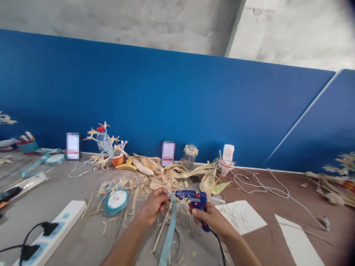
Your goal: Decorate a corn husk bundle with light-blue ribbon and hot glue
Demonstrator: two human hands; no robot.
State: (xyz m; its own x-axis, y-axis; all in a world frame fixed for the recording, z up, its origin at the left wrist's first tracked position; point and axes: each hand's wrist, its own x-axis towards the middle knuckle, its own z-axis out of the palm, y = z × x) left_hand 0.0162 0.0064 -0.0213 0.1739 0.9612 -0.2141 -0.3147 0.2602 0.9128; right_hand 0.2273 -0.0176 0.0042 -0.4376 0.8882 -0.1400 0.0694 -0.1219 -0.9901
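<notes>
right grip [207,218] snug around glue gun [197,199]

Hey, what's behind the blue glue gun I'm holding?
Beyond the blue glue gun in your right hand, dried husks and a greenish husk piece show. Whatever lies directly behind the gun's body and your hand is covered, so I can't tell what's there.

Clearly a craft workshop here: a long, smooth blue partition panel [166,103] spans the far side, dry tan husks [144,165] lie strewn before it, and a dark-blue plastic glue gun [203,201] sits nearer.
</notes>
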